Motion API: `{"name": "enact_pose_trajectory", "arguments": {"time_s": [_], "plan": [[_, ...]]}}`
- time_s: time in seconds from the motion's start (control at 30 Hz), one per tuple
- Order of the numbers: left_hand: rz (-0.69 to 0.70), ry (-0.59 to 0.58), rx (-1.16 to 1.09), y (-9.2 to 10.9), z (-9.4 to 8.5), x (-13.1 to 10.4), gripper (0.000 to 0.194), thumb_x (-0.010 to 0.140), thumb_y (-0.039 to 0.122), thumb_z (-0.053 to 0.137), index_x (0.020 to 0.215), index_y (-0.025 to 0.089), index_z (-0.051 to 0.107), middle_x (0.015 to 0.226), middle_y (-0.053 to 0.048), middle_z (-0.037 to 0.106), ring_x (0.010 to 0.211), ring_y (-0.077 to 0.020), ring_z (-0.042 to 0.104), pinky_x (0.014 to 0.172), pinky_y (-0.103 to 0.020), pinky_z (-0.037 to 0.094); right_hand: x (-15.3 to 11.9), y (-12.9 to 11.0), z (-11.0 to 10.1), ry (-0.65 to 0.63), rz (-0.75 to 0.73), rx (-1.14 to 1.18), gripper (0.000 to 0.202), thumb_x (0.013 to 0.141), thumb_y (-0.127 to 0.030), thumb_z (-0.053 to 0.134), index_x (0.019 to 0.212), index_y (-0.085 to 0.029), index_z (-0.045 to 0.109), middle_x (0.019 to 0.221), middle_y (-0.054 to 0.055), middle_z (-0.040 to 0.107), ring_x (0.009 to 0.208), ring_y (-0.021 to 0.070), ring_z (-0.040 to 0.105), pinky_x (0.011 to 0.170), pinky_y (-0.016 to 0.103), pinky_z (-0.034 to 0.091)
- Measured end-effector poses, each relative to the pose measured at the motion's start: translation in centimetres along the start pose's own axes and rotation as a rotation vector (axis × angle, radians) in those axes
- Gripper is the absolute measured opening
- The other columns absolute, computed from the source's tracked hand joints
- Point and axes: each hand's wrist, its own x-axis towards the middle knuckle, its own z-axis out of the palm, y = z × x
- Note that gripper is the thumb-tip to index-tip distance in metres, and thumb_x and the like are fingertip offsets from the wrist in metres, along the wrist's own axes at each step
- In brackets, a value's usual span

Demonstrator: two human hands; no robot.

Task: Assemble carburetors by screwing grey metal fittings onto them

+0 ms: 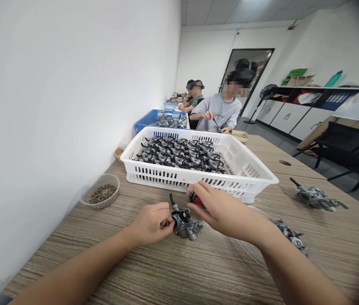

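Carburetor [185, 226] in metallic grey sat at the near side of the white basket [263, 180], its black tube pointing up; whether it rested on the wooden table [154, 271] or hung just above, I could not tell. The left hand [154, 222] was curled, thumb and fingers pinching the carburetor's left edge. The right hand [212, 205], half closed, grasped a red-and-black object [198, 201] mostly hidden by the fingers, above and right of the carburetor. A plastic tub [118, 192] of small brassy pieces [103, 195] stood left of both hands.
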Motion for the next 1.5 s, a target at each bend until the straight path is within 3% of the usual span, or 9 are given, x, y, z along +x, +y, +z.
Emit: {"name": "enact_pose_trajectory", "arguments": {"time_s": [0.07,0.2,0.53,0.73,0.93,1.1,1.23,1.4,1.5], "plan": [[0.009,0.009,-0.011,0.4,-0.1,0.0,0.019,0.095,0.015,0.063,0.077,0.02,0.06,0.078,0.0,0.056,0.069,-0.0141,0.051,0.062,-0.029,0.035,0.6,-0.1,1.0,-0.116,0.006,0.019,0.032,0.108,-0.048,0.061,0.126,-0.021,0.057,0.112,0.011,0.074,0.088,0.0285,0.072,0.069,0.035,0.048],[-0.008,0.029,-0.038,0.8,0.1,-0.1,0.02,0.095,0.015,0.064,0.076,0.02,0.06,0.077,0.0,0.057,0.069,-0.0142,0.051,0.062,-0.029,0.035,1.2,-0.2,2.3,-0.279,-0.013,0.025,0.07,0.083,-0.069,0.086,0.127,-0.02,0.061,0.114,0.01,0.075,0.093,0.0336,0.075,0.071,0.037,0.052],[0.077,0.184,-0.071,1.4,1.0,-0.2,0.021,0.103,0.02,0.066,0.083,0.019,0.067,0.076,-0.001,0.06,0.069,-0.0144,0.057,0.063,-0.028,0.045,1.2,0.6,3.1,-0.289,0.013,-0.132,0.067,0.083,-0.053,0.088,0.141,-0.026,0.066,0.114,0.009,0.073,0.09,0.0323,0.076,0.069,0.037,0.053],[0.204,0.328,0.005,1.6,0.4,-0.1,0.036,0.099,0.012,0.067,0.07,0.022,0.048,0.066,0.003,0.049,0.062,-0.0124,0.047,0.056,-0.029,0.036,1.1,1.1,2.6,-0.339,0.015,-0.053,0.062,0.083,-0.046,0.086,0.14,-0.033,0.066,0.113,0.006,0.073,0.091,0.0292,0.074,0.071,0.034,0.049],[0.146,0.326,0.039,0.3,-0.1,0.6,0.041,0.097,0.007,0.062,0.068,0.022,0.038,0.068,0.002,0.046,0.073,-0.0163,0.046,0.071,-0.032,0.042,1.4,1.8,2.8,-0.361,0.011,0.022,0.063,0.084,-0.051,0.084,0.14,-0.031,0.064,0.105,0.006,0.078,0.092,0.0303,0.073,0.074,0.036,0.049],[0.11,0.251,-0.053,0.3,-0.4,0.7,0.029,0.095,0.011,0.069,0.074,0.021,0.051,0.074,0.0,0.054,0.081,-0.0182,0.051,0.073,-0.032,0.046,1.4,1.8,2.7,-0.375,0.038,0.051,0.061,0.084,-0.053,0.084,0.137,-0.032,0.064,0.102,0.005,0.079,0.089,0.0298,0.074,0.07,0.035,0.045],[0.131,0.117,-0.134,0.3,-0.2,0.4,0.012,0.092,0.018,0.076,0.089,0.021,0.064,0.084,-0.005,0.062,0.091,-0.0219,0.055,0.067,-0.028,0.049,1.4,1.5,2.5,-0.376,0.035,0.036,0.059,0.084,-0.052,0.084,0.136,-0.031,0.064,0.104,0.005,0.08,0.091,0.0305,0.074,0.07,0.035,0.045],[0.074,0.071,-0.174,0.0,0.0,0.2,0.021,0.088,0.027,0.084,0.101,0.021,0.069,0.092,-0.009,0.065,0.099,-0.0255,0.056,0.048,-0.019,0.043,1.4,1.4,2.6,-0.377,0.02,0.018,0.059,0.086,-0.05,0.083,0.137,-0.028,0.064,0.106,0.007,0.08,0.094,0.0314,0.075,0.072,0.035,0.046],[0.076,0.056,-0.143,0.0,0.0,0.2,0.024,0.088,0.028,0.084,0.107,0.021,0.071,0.092,-0.009,0.067,0.099,-0.0259,0.057,0.052,-0.022,0.047,1.4,1.5,2.6,-0.38,0.015,0.031,0.058,0.086,-0.049,0.082,0.137,-0.028,0.064,0.106,0.006,0.08,0.093,0.0309,0.074,0.072,0.035,0.045]]}}
